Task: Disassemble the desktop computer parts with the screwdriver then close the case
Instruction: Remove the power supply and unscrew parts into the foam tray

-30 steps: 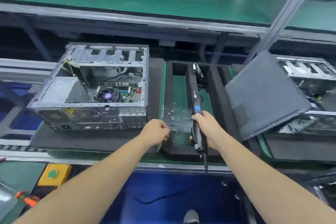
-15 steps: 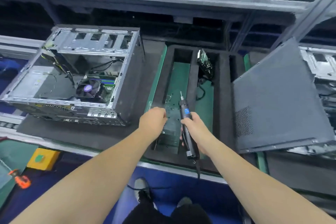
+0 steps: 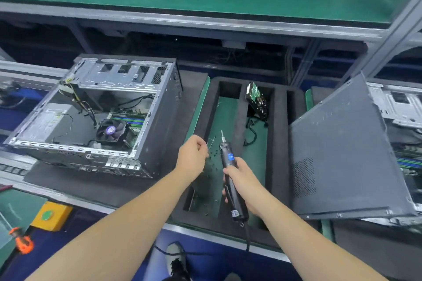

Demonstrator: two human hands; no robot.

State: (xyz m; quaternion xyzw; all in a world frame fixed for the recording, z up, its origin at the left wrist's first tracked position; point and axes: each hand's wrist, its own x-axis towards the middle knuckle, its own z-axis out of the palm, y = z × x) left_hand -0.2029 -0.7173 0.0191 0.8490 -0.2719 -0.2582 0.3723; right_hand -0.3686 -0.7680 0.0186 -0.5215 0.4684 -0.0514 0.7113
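The black foam tray [image 3: 279,143] with green-floored slots sits in the middle of the bench. Left of the tray lies the open grey metal desktop computer case [image 3: 100,116], on its side, its black cooler fan [image 3: 111,130] and cables exposed. Right of the tray leans the dark grey perforated side panel [image 3: 342,155], tilted, its lower edge by the tray's right wall. Over the tray's left slot, where small dark screws [image 3: 211,155] lie scattered, the left hand [image 3: 193,157] hovers with fingers curled; whether it holds anything cannot be told. The right hand [image 3: 242,180] grips the black corded electric screwdriver [image 3: 230,175], bit pointing away. A dark circuit-board part [image 3: 257,100] stands in the tray's middle slot.
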